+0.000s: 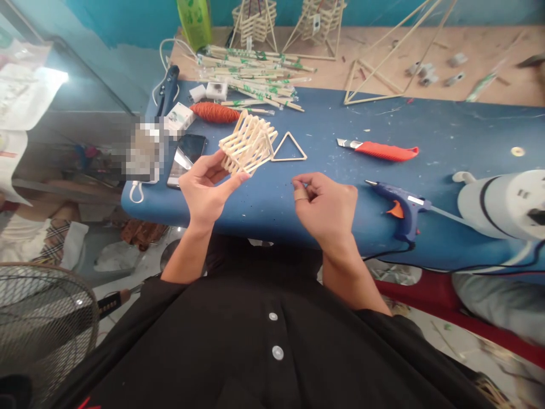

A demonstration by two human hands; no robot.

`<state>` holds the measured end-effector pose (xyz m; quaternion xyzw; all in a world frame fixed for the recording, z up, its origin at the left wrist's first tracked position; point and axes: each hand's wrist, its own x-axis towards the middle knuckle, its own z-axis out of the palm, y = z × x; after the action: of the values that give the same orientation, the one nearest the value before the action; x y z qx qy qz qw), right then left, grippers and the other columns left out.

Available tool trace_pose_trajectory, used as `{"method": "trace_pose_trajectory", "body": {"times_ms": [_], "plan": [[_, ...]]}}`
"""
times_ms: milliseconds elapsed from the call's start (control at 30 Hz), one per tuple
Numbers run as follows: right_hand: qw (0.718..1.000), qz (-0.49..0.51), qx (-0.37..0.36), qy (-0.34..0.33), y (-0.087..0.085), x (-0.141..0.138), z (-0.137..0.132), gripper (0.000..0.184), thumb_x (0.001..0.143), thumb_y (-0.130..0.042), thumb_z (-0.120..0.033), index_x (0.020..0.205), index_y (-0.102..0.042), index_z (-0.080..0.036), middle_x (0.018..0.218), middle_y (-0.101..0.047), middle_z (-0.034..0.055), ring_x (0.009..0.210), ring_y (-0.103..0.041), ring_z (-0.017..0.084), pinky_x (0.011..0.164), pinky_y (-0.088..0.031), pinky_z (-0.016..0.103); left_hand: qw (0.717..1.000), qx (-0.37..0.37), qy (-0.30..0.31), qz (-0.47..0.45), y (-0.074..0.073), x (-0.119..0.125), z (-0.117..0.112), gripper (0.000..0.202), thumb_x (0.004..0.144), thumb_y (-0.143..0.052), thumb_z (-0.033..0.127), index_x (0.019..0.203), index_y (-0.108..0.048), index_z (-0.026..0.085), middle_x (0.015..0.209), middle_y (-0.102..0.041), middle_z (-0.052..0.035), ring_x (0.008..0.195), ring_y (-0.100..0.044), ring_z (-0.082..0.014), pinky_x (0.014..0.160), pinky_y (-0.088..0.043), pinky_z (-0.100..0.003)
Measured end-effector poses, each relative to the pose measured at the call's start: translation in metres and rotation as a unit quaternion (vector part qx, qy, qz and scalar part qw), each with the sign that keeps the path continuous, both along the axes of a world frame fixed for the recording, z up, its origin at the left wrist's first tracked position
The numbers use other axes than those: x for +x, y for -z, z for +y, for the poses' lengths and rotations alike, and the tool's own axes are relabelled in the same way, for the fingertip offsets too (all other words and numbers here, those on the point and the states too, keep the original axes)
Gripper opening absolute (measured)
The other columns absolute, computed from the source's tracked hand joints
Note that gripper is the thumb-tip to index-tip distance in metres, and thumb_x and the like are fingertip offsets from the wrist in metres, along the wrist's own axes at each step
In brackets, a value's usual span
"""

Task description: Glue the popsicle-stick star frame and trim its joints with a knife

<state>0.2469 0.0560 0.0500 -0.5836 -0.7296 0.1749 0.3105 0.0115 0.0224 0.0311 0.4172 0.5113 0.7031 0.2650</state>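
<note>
My left hand [208, 187] grips a small lattice of stacked wooden sticks [247, 142], tilted up above the blue table, thumb at its lower edge. Just right of the lattice lies a small stick triangle [290, 149], close to one of its corners. My right hand [326, 210] hovers near the table's front edge with its fingers curled into a pinch; whatever they hold, if anything, is hidden. A tan band wraps one of its fingers. To the right of this hand are a blue glue gun [402, 207] with an orange trigger and a red utility knife [378, 149], blade out.
Paper-wrapped chopsticks [255, 76] are heaped behind the lattice, beside orange twine [215, 112]. A phone [187, 159] lies at left. Larger stick frames [374, 79] stand at the back. A white round container [502, 204] is at right, a fan [42, 324] at lower left.
</note>
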Motion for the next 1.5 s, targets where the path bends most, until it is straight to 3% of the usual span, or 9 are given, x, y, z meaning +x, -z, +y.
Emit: {"method": "trace_pose_trajectory", "body": {"times_ms": [233,367,533,733,933,1067,1267,1400,1500], "plan": [[0.990,-0.074,-0.017,0.116,0.001,0.024,0.017,0.011,0.088,-0.077,-0.034,0.085,-0.080,-0.024,0.063,-0.066,0.0012,0.061,-0.057,0.021,0.075,-0.043,0.039,0.994,0.097,-0.023,0.052,0.009,-0.012,0.005,0.064,0.072,-0.111,0.056,0.121,-0.083,0.027,0.119,-0.087,-0.0018,0.108,-0.088,-0.0260,0.099,-0.077,-0.043],[0.998,0.044,0.033,0.017,-0.013,0.010,0.006,0.024,0.090,-0.084,-0.043,0.078,-0.079,-0.024,0.060,-0.065,-0.0006,0.057,-0.058,0.017,0.068,-0.046,0.035,0.992,0.108,-0.001,0.067,0.011,-0.008,0.003,0.062,0.075,-0.109,0.056,0.124,-0.083,0.029,0.118,-0.087,-0.0015,0.106,-0.088,-0.0250,0.096,-0.078,-0.040],[0.982,0.120,0.087,-0.116,-0.025,-0.024,-0.003,0.024,0.103,-0.071,-0.038,0.107,-0.090,-0.024,0.064,-0.069,-0.0023,0.055,-0.052,0.013,0.064,-0.044,0.030,0.993,0.090,0.043,0.068,0.006,0.010,-0.004,0.059,0.075,-0.111,0.041,0.126,-0.085,0.026,0.118,-0.087,-0.0033,0.110,-0.089,-0.0237,0.100,-0.077,-0.035],[0.988,0.060,0.049,-0.130,-0.019,-0.036,0.013,0.036,0.098,-0.068,-0.028,0.063,-0.065,-0.020,0.056,-0.055,-0.0013,0.056,-0.041,0.010,0.061,-0.029,0.030,0.987,0.114,0.047,0.098,0.007,0.020,-0.006,0.059,0.077,-0.110,0.039,0.129,-0.087,0.026,0.117,-0.086,-0.0025,0.109,-0.088,-0.0205,0.100,-0.076,-0.032],[0.988,0.096,0.063,-0.100,-0.009,-0.041,0.011,0.026,0.098,-0.064,-0.031,0.077,-0.076,-0.021,0.055,-0.053,-0.0035,0.053,-0.042,0.011,0.063,-0.034,0.030,0.992,0.086,0.025,0.084,0.018,0.022,-0.002,0.061,0.075,-0.110,0.047,0.125,-0.087,0.024,0.113,-0.085,-0.0032,0.103,-0.087,-0.0201,0.096,-0.076,-0.032],[0.989,0.121,0.027,-0.082,-0.008,-0.023,0.002,0.025,0.099,-0.065,-0.036,0.091,-0.084,-0.022,0.053,-0.054,-0.0058,0.049,-0.043,0.011,0.063,-0.039,0.029,0.997,0.061,-0.025,0.041,0.022,0.012,0.006,0.062,0.070,-0.112,0.050,0.119,-0.085,0.023,0.111,-0.086,-0.0035,0.106,-0.087,-0.0228,0.096,-0.076,-0.035],[0.997,-0.012,-0.071,0.030,0.001,0.032,0.005,0.018,0.086,-0.085,-0.039,0.076,-0.079,-0.025,0.056,-0.063,-0.0027,0.055,-0.058,0.017,0.067,-0.043,0.034,0.998,0.026,-0.037,-0.032,0.010,-0.013,0.011,0.055,0.072,-0.108,0.059,0.109,-0.086,0.025,0.103,-0.087,-0.0024,0.087,-0.084,-0.0166,0.080,-0.073,-0.029],[0.994,-0.092,-0.049,0.044,0.005,0.037,0.018,0.014,0.096,-0.079,-0.035,0.099,-0.089,-0.026,0.090,-0.084,0.0066,0.081,-0.075,0.026,0.079,-0.053,0.041,0.993,-0.089,0.027,-0.078,0.006,-0.014,0.001,0.060,0.075,-0.104,0.064,0.111,-0.084,0.021,0.093,-0.084,-0.0033,0.080,-0.083,-0.0172,0.073,-0.073,-0.027],[0.991,-0.127,-0.013,-0.027,0.006,0.019,0.034,0.048,0.103,-0.058,-0.016,0.140,-0.085,-0.028,0.145,-0.081,0.0116,0.119,-0.077,0.030,0.094,-0.060,0.045,0.978,-0.161,0.092,-0.091,0.008,-0.013,-0.008,0.078,0.076,-0.102,0.065,0.136,-0.075,0.023,0.090,-0.082,-0.0016,0.076,-0.084,-0.0202,0.066,-0.073,-0.027]]}}
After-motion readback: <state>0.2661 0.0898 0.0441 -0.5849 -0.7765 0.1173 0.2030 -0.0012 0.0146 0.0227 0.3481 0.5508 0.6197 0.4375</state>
